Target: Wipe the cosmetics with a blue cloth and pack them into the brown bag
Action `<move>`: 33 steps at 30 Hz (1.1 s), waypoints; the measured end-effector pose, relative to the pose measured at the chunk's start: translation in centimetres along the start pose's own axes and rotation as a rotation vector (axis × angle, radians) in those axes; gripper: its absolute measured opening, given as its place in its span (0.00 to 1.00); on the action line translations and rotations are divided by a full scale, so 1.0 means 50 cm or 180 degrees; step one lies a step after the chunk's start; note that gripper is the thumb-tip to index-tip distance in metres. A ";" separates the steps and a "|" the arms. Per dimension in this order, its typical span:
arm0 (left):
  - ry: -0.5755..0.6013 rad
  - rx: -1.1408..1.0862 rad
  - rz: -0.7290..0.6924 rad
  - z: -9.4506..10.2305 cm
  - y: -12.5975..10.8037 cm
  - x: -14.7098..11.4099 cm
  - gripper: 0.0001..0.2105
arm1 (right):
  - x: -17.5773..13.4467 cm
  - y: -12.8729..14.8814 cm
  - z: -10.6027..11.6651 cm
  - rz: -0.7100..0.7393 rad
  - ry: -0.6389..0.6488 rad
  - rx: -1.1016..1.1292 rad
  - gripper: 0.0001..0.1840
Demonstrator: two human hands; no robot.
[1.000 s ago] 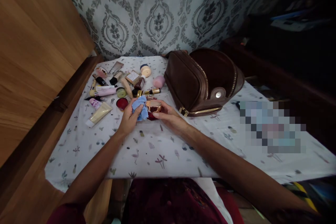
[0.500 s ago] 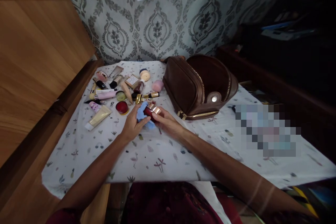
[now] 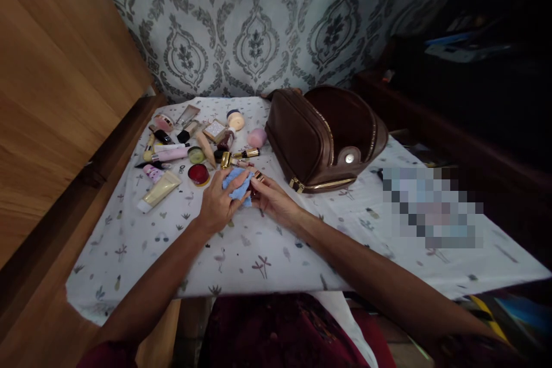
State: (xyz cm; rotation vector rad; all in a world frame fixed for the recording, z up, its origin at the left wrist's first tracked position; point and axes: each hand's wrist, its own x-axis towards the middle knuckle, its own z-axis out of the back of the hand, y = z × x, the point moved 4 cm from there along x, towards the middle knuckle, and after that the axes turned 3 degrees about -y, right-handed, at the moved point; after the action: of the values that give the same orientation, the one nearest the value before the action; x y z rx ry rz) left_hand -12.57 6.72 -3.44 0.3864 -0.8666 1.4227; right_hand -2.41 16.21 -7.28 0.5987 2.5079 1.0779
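Observation:
My left hand is closed around a crumpled blue cloth, pressing it over the side of a small dark red bottle with a gold cap. From the other side, my right hand grips the bottle near its cap. Cloth and fingers hide most of the bottle's body. Just beyond my hands lie a gold-capped tube and a shiny gold cap. A round red jar is left of my left hand.
A brown leather bag stands unzipped at the right. Several cosmetics cover the table's left back, including a cream tube, a pink sponge and a green-lidded jar. A wooden panel borders the left side.
The blue cloth now covers more of the dark red bottle, and my left fingers have shifted over it. The right hand keeps its grip. The view has tilted slightly.

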 end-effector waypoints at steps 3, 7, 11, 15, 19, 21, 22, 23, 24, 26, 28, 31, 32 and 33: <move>0.0014 0.0002 -0.0004 0.001 0.007 0.004 0.22 | 0.003 -0.004 0.003 -0.0254 0.0012 0.0231 0.15; -0.0032 -0.0268 0.0215 0.002 0.018 0.005 0.21 | 0.002 -0.005 0.004 -0.0511 0.0161 0.0224 0.13; -0.0069 -0.0492 0.0307 0.004 0.020 0.001 0.18 | -0.003 -0.001 0.002 -0.0402 0.0333 -0.0237 0.17; -0.0168 -0.0356 0.0071 0.009 0.009 0.000 0.17 | -0.005 0.001 0.004 -0.0208 0.0159 -0.0513 0.20; -0.0264 -0.0032 -0.0490 0.012 -0.008 0.005 0.15 | 0.000 -0.001 0.008 -0.0096 -0.0103 -0.0453 0.24; -0.0244 -0.0020 -0.0579 0.013 -0.010 0.008 0.15 | 0.003 0.000 0.009 -0.0077 -0.0202 -0.0358 0.23; -0.0229 -0.0047 -0.0554 0.014 -0.009 0.009 0.14 | 0.003 0.000 0.008 -0.0097 -0.0226 -0.0319 0.22; -0.0213 -0.0091 -0.0491 0.015 -0.007 0.010 0.14 | 0.004 0.000 0.007 -0.0141 -0.0227 -0.0285 0.21; -0.0192 -0.0144 -0.0400 0.016 -0.005 0.011 0.15 | 0.003 0.000 0.005 -0.0215 -0.0198 -0.0252 0.20; -0.0150 -0.0253 -0.0198 0.016 0.001 0.010 0.16 | 0.001 0.000 0.000 -0.0409 -0.0104 -0.0147 0.23; -0.0135 -0.0327 -0.0025 0.015 0.007 0.008 0.18 | -0.003 0.000 -0.004 -0.0596 -0.0024 0.0003 0.27; -0.0148 -0.0319 0.0101 0.010 0.016 0.004 0.19 | -0.008 0.003 -0.008 -0.0701 -0.0045 0.0262 0.29; -0.0156 -0.0277 0.0112 0.009 0.018 0.003 0.19 | -0.009 0.004 -0.008 -0.0697 -0.0080 0.0349 0.28; -0.0159 -0.0216 0.0103 0.008 0.019 0.003 0.19 | -0.009 0.006 -0.007 -0.0677 -0.0124 0.0440 0.27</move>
State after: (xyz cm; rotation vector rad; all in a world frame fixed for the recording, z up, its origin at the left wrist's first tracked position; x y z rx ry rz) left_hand -13.62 6.70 -3.34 0.3592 -0.9630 1.4145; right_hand -2.14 15.96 -6.76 0.3742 2.5576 0.8142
